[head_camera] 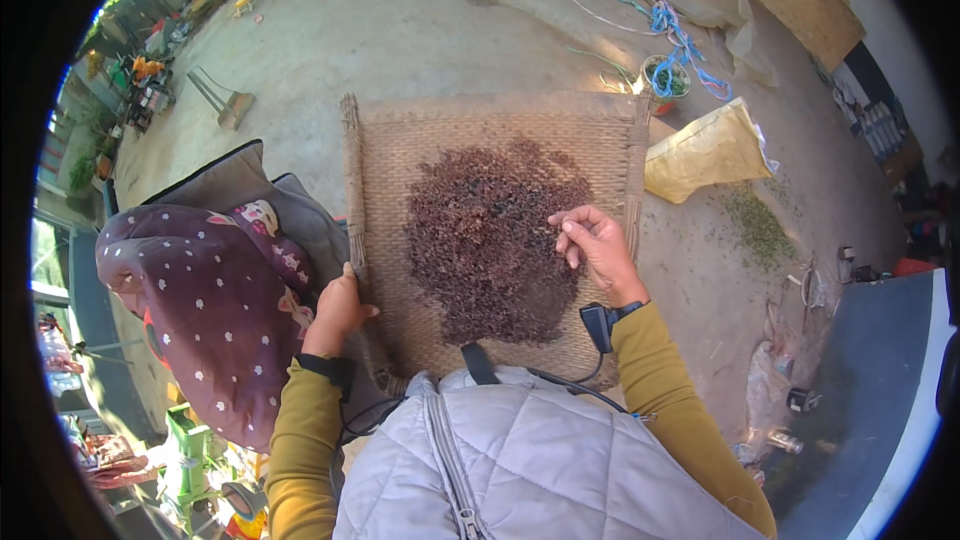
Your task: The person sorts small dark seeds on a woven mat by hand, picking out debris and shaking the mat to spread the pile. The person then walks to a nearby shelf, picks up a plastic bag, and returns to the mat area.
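In front of my body lies a woven wicker winnowing tray (390, 131) with thick bound side rims. A heap of dark reddish-brown dried plant bits (487, 247), perhaps seed heads, covers its middle. My left hand (341, 309) grips the tray's left rim, thumb over the inside. Above the right edge of the heap is my right hand (595, 246), its thumb and forefinger drawn close together and the other fingers curled. Whether a tiny bit is pinched between those fingertips is too small to tell.
Left of the tray is a purple patterned cloth (217, 307) over a grey padded piece. A yellow sack (705, 154) touches the right side, near scattered green bits (757, 225). Farther off are a bucket (666, 79), blue rope (675, 30) and a long-handled dustpan (235, 109).
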Tool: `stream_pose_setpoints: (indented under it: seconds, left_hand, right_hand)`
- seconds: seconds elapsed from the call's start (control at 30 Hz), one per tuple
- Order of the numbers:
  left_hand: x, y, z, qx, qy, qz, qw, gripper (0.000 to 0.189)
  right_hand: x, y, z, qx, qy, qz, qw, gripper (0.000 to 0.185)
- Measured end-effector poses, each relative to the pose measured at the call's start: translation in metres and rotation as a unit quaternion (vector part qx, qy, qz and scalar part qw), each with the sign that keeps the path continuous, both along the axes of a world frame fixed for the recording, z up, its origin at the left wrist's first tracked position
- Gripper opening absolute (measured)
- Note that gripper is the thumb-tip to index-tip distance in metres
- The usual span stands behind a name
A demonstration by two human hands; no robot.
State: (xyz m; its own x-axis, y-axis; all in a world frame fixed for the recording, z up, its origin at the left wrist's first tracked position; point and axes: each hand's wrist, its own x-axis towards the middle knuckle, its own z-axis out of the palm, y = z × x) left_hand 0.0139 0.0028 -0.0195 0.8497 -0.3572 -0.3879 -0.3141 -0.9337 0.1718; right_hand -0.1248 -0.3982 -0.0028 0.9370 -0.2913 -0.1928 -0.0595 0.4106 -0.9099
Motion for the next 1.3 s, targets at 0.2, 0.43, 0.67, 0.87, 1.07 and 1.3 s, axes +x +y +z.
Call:
stream_pose_setpoints:
  seconds: [0.2,0.43,0.67,0.87,1.07,1.3]
  left_hand:
    - [0.0,0.002,-0.003,0.007,0.004,-0.006,1.0,0.105]
    - [0.001,0.004,-0.005,-0.009,0.013,-0.005,1.0,0.103]
    - [0.0,0.003,-0.002,-0.024,0.021,-0.006,0.999,0.103]
    - [-0.001,0.001,0.002,-0.005,0.023,0.005,1.0,0.103]
    - [0.0,-0.002,0.001,0.004,0.023,0.001,1.0,0.103]
    - [-0.001,0.002,0.0,-0.004,0.012,-0.006,1.0,0.102]
  right_hand:
    - [-0.004,-0.003,-0.006,0.033,-0.003,0.016,0.999,0.001]
    - [-0.004,-0.001,-0.005,-0.009,0.013,0.014,1.0,0.004]
    - [-0.006,-0.017,-0.004,-0.081,0.004,0.01,0.997,0.007]
    - [-0.031,-0.117,0.042,-0.013,-0.063,-0.372,0.926,0.012]
    - [-0.025,-0.048,0.018,-0.104,0.044,-0.057,0.992,0.006]
    - [0.025,0.022,-0.046,-0.394,0.187,0.063,0.898,0.013]
